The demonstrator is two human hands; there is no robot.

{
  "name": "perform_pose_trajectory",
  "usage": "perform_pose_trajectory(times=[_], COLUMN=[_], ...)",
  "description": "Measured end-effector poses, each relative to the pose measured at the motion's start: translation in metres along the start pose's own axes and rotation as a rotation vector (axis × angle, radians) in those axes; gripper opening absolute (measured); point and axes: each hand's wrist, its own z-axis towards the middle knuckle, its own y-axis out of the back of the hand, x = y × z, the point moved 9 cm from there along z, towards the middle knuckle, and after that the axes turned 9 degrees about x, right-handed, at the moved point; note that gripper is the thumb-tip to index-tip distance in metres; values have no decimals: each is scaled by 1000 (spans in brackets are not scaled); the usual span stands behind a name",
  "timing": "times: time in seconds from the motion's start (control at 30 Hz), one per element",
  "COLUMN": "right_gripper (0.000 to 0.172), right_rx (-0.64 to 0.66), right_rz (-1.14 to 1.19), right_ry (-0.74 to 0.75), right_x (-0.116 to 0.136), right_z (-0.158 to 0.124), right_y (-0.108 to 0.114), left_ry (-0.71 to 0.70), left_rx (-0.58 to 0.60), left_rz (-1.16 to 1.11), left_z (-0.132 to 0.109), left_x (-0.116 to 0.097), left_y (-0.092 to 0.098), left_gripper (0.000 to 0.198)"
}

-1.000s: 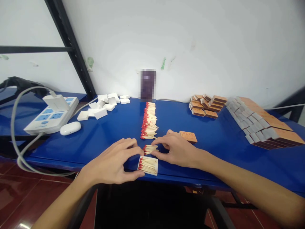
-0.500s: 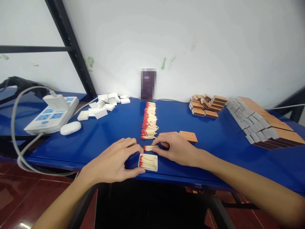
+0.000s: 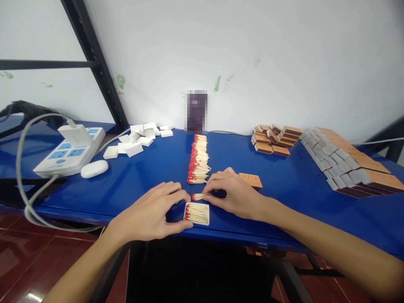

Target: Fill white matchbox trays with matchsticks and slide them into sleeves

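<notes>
Apparently, the right hand (image 3: 232, 193) pinches some matches (image 3: 197, 197), while the left hand (image 3: 154, 213), spread wide, clasps a white tray (image 3: 207, 217).

Power strip (image 3: 71, 153), white, blue socket panels, lying aslant at left; white charger (image 3: 75, 135) seated on it, pale cable (image 3: 19, 162) looping from the charger past the table's front edge. Rounded white case (image 3: 94, 168), glossy, just beside the strip. Rack post (image 3: 94, 59), black metal, leaning across the upper left, with crossbar (image 3: 47, 64). Black item (image 3: 27, 111), far left, kind unclear. Dark purple object (image 3: 197, 112), pixelated, upright at the wall (image 3: 284, 63); wall pale, bearing green patches (image 3: 217, 83). Floor tiles (image 3: 63, 256), dark red, glossy. Table (image 3: 151, 172), blue.
</notes>
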Motion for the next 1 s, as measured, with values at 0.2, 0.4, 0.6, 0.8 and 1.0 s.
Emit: perform_pose_trajectory(times=[0.2,0.4,0.6,0.8,1.0], right_gripper=[14,17,13,10,7], right_rx=[28,-2,-46,-138,-218], right_rz=[24,21,-13,0,212], right_ry=[-11,26,76,81,60], right_x=[-8,-6,0,-2,5], right_z=[2,1,-1,-2,-6], right_y=[2,3,4,7,17], left_ry=[2,-4,-5,-11,5], left_rx=[4,-8,-10,-21,-36], left_rz=[7,3,-6,-2,-16], left_z=[0,-1,-1,0,0], left_x=[0,-1,-1,-2,1], left_y=[0,1,1,2,2], left_gripper=[32,31,31,30,32])
